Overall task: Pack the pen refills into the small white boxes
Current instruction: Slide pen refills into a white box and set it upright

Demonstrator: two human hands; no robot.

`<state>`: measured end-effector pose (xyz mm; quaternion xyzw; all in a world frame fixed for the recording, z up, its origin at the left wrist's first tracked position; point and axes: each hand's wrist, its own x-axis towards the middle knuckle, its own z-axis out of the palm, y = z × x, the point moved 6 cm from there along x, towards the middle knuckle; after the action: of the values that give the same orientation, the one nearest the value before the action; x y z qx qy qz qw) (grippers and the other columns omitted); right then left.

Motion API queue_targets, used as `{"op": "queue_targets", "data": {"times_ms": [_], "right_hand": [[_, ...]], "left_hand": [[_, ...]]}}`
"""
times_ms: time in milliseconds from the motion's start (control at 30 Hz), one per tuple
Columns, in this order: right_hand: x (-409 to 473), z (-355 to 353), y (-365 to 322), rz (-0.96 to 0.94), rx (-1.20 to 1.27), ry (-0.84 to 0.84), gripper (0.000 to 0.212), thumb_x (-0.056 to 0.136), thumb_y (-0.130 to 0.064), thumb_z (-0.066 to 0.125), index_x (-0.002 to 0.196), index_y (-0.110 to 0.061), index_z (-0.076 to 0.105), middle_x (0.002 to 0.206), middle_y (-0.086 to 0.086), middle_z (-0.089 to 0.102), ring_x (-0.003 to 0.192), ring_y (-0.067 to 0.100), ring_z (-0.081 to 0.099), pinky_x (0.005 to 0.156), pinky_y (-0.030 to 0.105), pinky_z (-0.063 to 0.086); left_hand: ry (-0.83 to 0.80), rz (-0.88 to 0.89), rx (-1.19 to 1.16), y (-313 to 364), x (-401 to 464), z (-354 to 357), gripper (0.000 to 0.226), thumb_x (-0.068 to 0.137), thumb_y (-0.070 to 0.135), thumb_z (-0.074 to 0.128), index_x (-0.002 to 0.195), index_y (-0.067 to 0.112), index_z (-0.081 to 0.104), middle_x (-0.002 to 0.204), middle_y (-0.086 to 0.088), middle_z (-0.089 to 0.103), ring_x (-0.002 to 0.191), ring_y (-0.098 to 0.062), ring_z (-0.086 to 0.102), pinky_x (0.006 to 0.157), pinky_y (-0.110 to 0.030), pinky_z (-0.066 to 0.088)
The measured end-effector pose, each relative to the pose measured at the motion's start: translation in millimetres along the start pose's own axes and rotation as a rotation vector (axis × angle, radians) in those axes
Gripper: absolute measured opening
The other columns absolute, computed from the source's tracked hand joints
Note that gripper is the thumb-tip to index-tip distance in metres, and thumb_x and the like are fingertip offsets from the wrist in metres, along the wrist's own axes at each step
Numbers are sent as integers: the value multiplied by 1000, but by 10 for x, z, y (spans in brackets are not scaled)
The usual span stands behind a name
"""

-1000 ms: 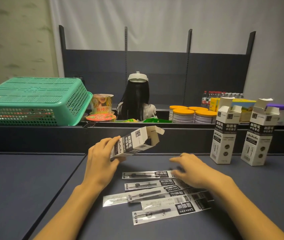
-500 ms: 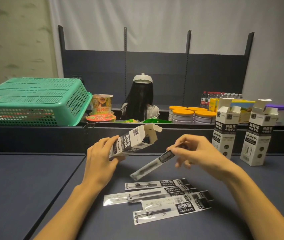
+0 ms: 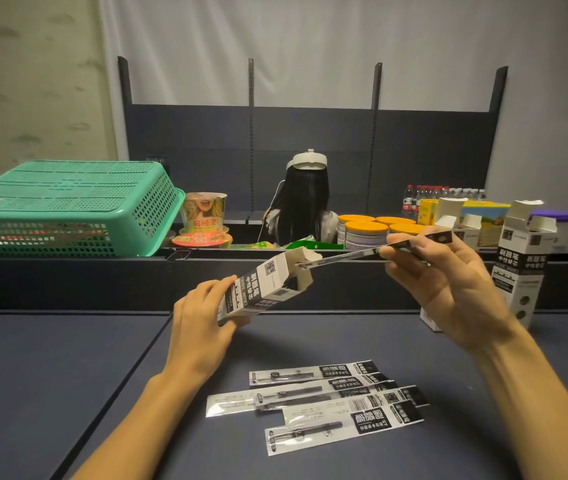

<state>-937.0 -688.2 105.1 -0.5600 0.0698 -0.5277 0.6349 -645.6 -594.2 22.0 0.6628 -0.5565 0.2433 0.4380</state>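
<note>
Light, floppy refill [image 3: 348, 255] entering the box [image 3: 268, 289]
Right hand [image 3: 449, 285] pinches its tail end, tip beyond fingertips; left hand [image 3: 203, 327] grips the flimsy box.

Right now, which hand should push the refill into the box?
The right hand. It already pinches the refill, whose tip sits at the open mouth of the box. The left hand is busy holding that box tilted.
</note>
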Motion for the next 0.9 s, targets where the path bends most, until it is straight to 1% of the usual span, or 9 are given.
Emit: {"op": "queue_targets", "data": {"times_ms": [233,367,433,600,633,700,767,833,900], "right_hand": [[7,112,152,21,-56,-48,9,82,-6,56,90,-9,56,101,17,72,95,34,70,77,37,60],[7,119,104,-26,-4,-43,5,84,-6,54,86,-10,56,99,15,72,94,31,71,75,34,59],[2,99,54,-56,9,-48,8,88,-7,57,82,-12,59,99,13,72,95,30,70,74,33,59],[-15,166,169,-20,-42,-98,6,82,-10,64,84,-7,59,104,20,70,100,37,68,76,36,58],[-24,194,206,-9,-66,-113,8,79,-11,64,84,-6,61,105,21,69,100,38,68,76,37,58],[-38,257,279,6,-147,-162,6,82,-8,61,86,-4,62,108,21,69,99,36,68,78,39,58],[-43,299,346,-12,-306,-182,8,87,-2,58,93,0,63,108,14,71,97,31,70,79,39,59],[-25,290,393,-93,-492,-141,11,89,3,60,97,1,67,103,7,73,91,25,72,75,36,60],[-23,280,407,-215,-621,-89,13,87,4,64,95,-3,71,95,6,72,84,22,72,72,35,60]], "left_hand": [[-20,24,-2,67,-22,13,66,71,23,83,131,18,55,120,-2,59,106,-21,54,91,-30,34],[-26,19,-3,62,-22,11,66,71,23,83,131,17,55,120,-2,59,106,-21,54,90,-30,34],[-29,18,-8,64,-21,16,66,71,24,83,131,18,55,120,-1,59,107,-21,54,91,-30,34],[-52,40,-35,79,-24,48,67,71,27,83,132,20,54,121,2,58,107,-18,53,92,-31,37],[-58,45,-43,86,-25,53,68,71,27,83,132,21,54,121,2,58,107,-18,53,92,-33,38],[-60,53,-58,97,-23,54,68,71,27,83,132,20,54,121,2,58,108,-18,53,93,-34,39],[-60,60,-65,110,-23,49,68,71,26,83,132,20,54,121,1,59,107,-18,54,92,-35,39],[-59,72,-66,120,-25,46,67,70,25,84,131,19,55,120,1,59,107,-19,55,92,-38,41],[-61,77,-68,123,-31,44,67,70,25,84,131,19,55,120,1,60,107,-19,55,91,-41,43]]}}
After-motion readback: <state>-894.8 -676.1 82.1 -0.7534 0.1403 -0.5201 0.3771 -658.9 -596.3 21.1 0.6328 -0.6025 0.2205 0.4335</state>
